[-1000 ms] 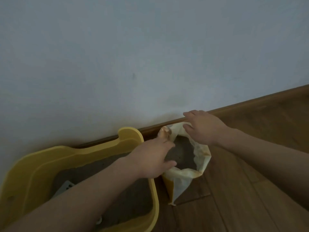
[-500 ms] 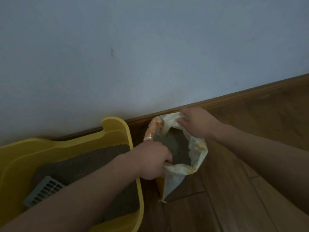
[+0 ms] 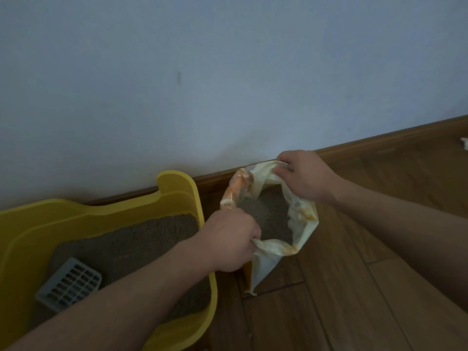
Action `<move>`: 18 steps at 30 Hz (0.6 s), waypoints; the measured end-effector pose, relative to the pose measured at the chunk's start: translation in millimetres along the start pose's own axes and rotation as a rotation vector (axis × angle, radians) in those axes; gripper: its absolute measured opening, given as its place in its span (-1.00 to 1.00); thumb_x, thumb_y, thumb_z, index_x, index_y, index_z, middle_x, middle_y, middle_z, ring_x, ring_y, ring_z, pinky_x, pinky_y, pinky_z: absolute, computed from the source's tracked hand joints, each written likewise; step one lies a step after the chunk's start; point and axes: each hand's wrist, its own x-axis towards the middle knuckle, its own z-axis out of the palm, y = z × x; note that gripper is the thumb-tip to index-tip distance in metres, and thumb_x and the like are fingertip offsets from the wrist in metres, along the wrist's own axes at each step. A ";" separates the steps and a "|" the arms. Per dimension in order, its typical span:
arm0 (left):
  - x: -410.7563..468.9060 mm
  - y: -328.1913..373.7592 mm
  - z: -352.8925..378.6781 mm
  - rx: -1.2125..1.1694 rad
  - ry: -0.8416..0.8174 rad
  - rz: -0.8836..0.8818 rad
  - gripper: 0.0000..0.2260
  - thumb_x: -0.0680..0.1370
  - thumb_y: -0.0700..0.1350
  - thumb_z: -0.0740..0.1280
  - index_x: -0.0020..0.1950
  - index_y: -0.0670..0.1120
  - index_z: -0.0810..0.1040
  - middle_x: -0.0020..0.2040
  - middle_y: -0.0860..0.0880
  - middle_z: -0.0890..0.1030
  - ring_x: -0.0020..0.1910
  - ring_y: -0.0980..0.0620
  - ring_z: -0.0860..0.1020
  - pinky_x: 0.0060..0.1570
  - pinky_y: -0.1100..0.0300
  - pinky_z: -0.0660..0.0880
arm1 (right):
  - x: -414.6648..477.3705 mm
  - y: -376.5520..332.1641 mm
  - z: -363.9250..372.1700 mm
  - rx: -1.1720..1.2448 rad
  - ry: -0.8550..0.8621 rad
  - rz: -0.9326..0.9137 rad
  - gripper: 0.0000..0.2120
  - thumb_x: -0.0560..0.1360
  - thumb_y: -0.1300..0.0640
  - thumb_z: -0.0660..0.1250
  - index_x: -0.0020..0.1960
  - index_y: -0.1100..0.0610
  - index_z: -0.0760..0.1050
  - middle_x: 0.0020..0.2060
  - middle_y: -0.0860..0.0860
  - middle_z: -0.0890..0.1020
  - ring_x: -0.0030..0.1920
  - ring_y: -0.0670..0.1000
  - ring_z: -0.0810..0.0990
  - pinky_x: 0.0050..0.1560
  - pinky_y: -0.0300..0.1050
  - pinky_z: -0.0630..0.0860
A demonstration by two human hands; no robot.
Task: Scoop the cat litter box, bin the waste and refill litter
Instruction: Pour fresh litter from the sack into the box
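Observation:
A cream and orange litter bag [image 3: 302, 219] stands open on the wooden floor, right of the yellow litter box [image 3: 177, 188]. Grey litter [image 3: 268, 214] shows inside the bag's mouth. My left hand [image 3: 230, 241] grips the near rim of the bag. My right hand [image 3: 304, 176] grips the far rim by the wall, and the mouth is stretched between them. The box holds brown-grey litter [image 3: 141, 239], with a grey slotted scoop [image 3: 68, 285] lying on it at the near left.
A pale wall with a wooden skirting board [image 3: 379, 143] runs right behind the box and bag. Wooden floor [image 3: 354, 300] spreads to the right. A small white scrap [image 3: 464, 143] lies at the far right edge.
Both hands went from resting at the bag's mouth to gripping its rim and pulling it wider. The view shifted, showing more of the box and scoop.

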 end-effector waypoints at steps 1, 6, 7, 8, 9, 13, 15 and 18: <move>-3.6 2.3 -1.7 -0.022 0.019 -0.001 -0.84 0.56 -0.08 0.27 -0.11 -0.01 0.66 -0.24 0.05 0.60 -0.21 0.07 0.54 -0.14 0.05 0.55 | -1.0 -3.3 -6.3 -0.010 0.019 -0.007 -0.82 0.58 0.07 0.29 -0.03 0.17 0.59 -0.18 0.05 0.63 -0.07 0.11 0.56 -0.16 -0.10 0.34; -22.4 19.2 -16.6 -0.093 0.147 0.036 -0.84 0.57 -0.07 0.28 -0.14 0.02 0.63 -0.27 0.09 0.57 -0.20 0.11 0.53 -0.16 0.09 0.51 | -9.6 -26.1 -43.8 -0.008 0.096 -0.009 -0.81 0.56 0.07 0.31 0.04 0.14 0.65 -0.06 0.09 0.68 0.00 0.10 0.59 -0.10 -0.12 0.39; -27.7 22.2 -20.0 -0.103 0.175 0.042 -0.85 0.56 -0.06 0.29 -0.11 0.02 0.65 -0.25 0.10 0.58 -0.20 0.12 0.52 -0.17 0.12 0.50 | -12.6 -32.1 -52.2 -0.003 0.108 -0.011 -0.81 0.56 0.08 0.32 0.03 0.14 0.65 -0.07 0.08 0.68 -0.01 0.09 0.59 -0.11 -0.13 0.39; -33.2 24.7 -23.4 -0.116 0.204 0.048 -0.85 0.56 -0.05 0.31 -0.07 0.02 0.68 -0.23 0.11 0.60 -0.19 0.15 0.52 -0.18 0.15 0.48 | -15.9 -38.4 -60.5 0.004 0.122 -0.013 -0.82 0.55 0.07 0.32 0.03 0.13 0.66 -0.08 0.06 0.68 -0.01 0.07 0.59 -0.11 -0.13 0.39; -39.4 26.7 -26.7 -0.141 0.233 0.050 -0.86 0.56 -0.04 0.33 -0.05 0.03 0.69 -0.21 0.13 0.62 -0.18 0.18 0.53 -0.17 0.18 0.48 | -19.4 -45.1 -68.3 0.010 0.136 -0.019 -0.82 0.55 0.07 0.33 0.02 0.12 0.66 -0.09 0.05 0.68 -0.02 0.06 0.59 -0.11 -0.12 0.41; -67.0 33.2 -38.7 -0.338 0.362 -0.027 -0.93 0.49 -0.04 0.46 -0.06 0.07 0.72 -0.19 0.17 0.68 -0.18 0.24 0.58 -0.13 0.18 0.58 | -34.2 -69.6 -92.3 0.004 0.164 -0.048 -0.82 0.55 0.07 0.33 -0.02 0.12 0.67 -0.14 0.04 0.68 -0.06 0.05 0.60 -0.07 -0.06 0.48; -81.0 34.7 -42.4 -0.419 0.414 -0.076 -0.95 0.46 -0.05 0.50 -0.10 0.07 0.73 -0.24 0.18 0.68 -0.22 0.24 0.58 -0.18 0.19 0.58 | -39.6 -81.1 -98.6 0.001 0.167 -0.057 -0.83 0.55 0.07 0.33 -0.04 0.12 0.66 -0.17 0.03 0.67 -0.08 0.05 0.60 -0.08 -0.06 0.48; -102.1 35.8 -43.0 -0.509 0.471 -0.117 -0.95 0.43 -0.08 0.54 -0.13 0.05 0.74 -0.27 0.16 0.68 -0.24 0.23 0.59 -0.21 0.21 0.58 | -45.1 -102.7 -103.8 -0.005 0.154 -0.085 -0.83 0.54 0.08 0.33 -0.04 0.12 0.68 -0.17 0.04 0.68 -0.08 0.04 0.60 -0.08 -0.06 0.49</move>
